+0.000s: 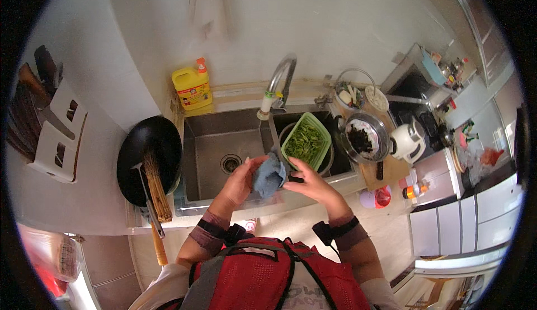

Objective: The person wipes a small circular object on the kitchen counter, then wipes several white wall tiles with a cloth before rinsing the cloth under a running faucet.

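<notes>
A crumpled blue-grey cloth (268, 175) is held in my left hand (243, 181) over the front rim of the double sink (201, 206). My right hand (311, 184) is beside it with fingers spread, near the lower end of a green plastic basket (326, 139) of cut green vegetables (306, 140). That basket rests on a round metal bowl in the right basin. The left basin holds only its drain (230, 164) in view. Above the divider curves the metal faucet (283, 75) with a white nozzle.
Left of the sink, a black wok (138, 155) holds a bamboo brush (156, 188) and a metal utensil. A yellow jug (192, 90) stands behind. At right are a steel pot (382, 136), a white kettle (407, 140), a cutting board (392, 175) and food bowls.
</notes>
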`<state>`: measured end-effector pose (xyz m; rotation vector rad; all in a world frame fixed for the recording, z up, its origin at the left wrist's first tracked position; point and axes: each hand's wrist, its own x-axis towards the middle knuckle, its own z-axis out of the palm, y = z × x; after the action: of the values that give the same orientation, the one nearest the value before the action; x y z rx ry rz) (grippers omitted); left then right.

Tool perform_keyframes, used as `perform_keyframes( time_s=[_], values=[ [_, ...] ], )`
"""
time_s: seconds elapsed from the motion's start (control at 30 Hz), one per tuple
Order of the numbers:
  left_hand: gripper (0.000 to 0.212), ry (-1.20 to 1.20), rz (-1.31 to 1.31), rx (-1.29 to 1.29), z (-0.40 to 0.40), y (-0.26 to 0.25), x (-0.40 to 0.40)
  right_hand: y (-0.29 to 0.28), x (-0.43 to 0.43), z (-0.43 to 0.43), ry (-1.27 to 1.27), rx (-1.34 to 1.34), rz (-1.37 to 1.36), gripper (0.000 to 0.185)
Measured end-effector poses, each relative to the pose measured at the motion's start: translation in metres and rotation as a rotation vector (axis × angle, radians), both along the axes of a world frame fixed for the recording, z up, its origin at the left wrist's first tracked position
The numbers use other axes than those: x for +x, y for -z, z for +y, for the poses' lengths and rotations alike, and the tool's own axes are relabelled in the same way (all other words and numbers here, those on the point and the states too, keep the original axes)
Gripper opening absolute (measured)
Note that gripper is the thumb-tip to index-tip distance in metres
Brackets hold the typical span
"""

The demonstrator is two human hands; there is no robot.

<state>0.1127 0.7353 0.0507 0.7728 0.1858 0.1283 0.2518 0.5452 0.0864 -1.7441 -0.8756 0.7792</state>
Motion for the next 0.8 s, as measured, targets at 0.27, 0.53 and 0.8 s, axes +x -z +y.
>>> perform_keyframes(
  time_s=[0.27, 0.53, 0.8],
  values=[
    [0.055, -0.057, 0.192, -0.029, 0.053, 0.074, 0.043, 0.061, 0.051, 0.075, 0.100, -0.012, 0.469, 0.039],
    [0.025, -0.139, 0.207, -0.316, 0.056, 0.101, 0.059, 0.106, 0.093, 0.125, 0.246, -0.135, 0.250, 0.033],
    [0.026, -0.400, 0.422, -0.174, 0.072, 0.119, 0.084, 0.114, 0.187, 0.170, 0.399, -0.084, -0.413, 0.049]
  ],
)
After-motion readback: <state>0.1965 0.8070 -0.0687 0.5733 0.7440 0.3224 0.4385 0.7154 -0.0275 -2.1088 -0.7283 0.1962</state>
